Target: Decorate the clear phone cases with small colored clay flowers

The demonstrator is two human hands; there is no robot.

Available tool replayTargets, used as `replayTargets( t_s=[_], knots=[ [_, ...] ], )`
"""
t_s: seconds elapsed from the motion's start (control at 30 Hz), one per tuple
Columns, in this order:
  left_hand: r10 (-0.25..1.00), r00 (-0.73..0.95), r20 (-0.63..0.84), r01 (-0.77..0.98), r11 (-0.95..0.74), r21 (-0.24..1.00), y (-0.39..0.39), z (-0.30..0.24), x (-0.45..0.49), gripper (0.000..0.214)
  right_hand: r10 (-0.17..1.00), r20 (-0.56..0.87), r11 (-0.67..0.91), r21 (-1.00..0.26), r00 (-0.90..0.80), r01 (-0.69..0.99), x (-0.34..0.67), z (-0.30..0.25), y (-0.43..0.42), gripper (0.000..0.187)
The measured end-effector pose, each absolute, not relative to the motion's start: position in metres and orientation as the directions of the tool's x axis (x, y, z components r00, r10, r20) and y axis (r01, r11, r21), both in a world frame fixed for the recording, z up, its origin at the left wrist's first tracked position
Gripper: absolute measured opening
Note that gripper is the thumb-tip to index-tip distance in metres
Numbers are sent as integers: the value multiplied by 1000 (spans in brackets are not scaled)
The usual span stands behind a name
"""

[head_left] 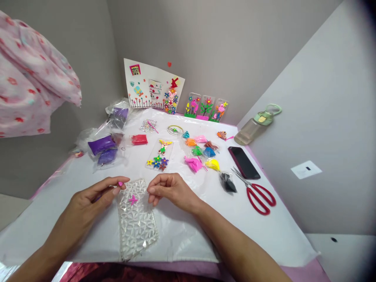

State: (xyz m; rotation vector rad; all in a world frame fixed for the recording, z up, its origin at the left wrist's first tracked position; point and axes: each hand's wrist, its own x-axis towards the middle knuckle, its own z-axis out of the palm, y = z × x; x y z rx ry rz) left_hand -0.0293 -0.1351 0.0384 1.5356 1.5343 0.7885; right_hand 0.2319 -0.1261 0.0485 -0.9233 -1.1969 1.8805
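A clear phone case with a white petal lattice [136, 231] lies in front of me on the covered table. Near its upper end sits a pink clay flower [133, 200] with several petals. Between thumb and forefinger my left hand [88, 199] pinches a small pink clay piece [120, 183], just over the case's upper left corner. My right hand [170, 190] hovers by the upper right edge, its fingers curled and thumb against the forefinger; whatever they hold, if anything, is hidden. Beyond lies another clear case [150, 152] with a clay rabbit [165, 147] and clay flowers.
Small bags of coloured clay, such as pink [194, 164] and yellow [213, 164], lie ahead. On the right are red-handled scissors [258, 197], a phone [243, 162] and a bottle [253, 127]. Bagged purple clay [102, 145] sits left. Decorated cases [207, 106] lean at the back.
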Motion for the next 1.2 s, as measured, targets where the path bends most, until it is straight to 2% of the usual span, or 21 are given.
replayTargets(
  t_s=[0.17, 0.37, 0.57, 0.77, 0.93, 1.1, 1.2],
  knots=[
    [998, 29, 63, 428, -69, 901, -97, 60, -30, 40, 883, -185, -307, -923, -433, -233, 230, 48, -125, 44],
    [977, 122, 174, 320, -205, 925, -38, 73, -12, 38, 880, -237, -335, -924, -410, -183, 231, 45, -122, 45],
    [968, 174, 182, 279, -226, 933, -22, 60, 3, 38, 932, -198, -231, -970, -304, -77, 232, 45, -119, 37],
    [970, 143, 198, 236, -228, 944, -25, 47, -7, 30, 912, -272, -318, -942, -307, -109, 230, 52, -120, 46],
    [972, 114, 206, 210, -226, 951, -25, 45, -14, 28, 911, -277, -275, -960, -305, 51, 235, 70, -119, 48],
    [971, 141, 195, 207, -222, 953, -29, 46, -10, 29, 896, -267, -231, -963, -354, 140, 222, 74, -118, 24],
    [969, 133, 207, 212, -232, 949, -29, 46, -10, 31, 885, -266, -239, -964, -383, 118, 211, 63, -118, 21]
  ],
)
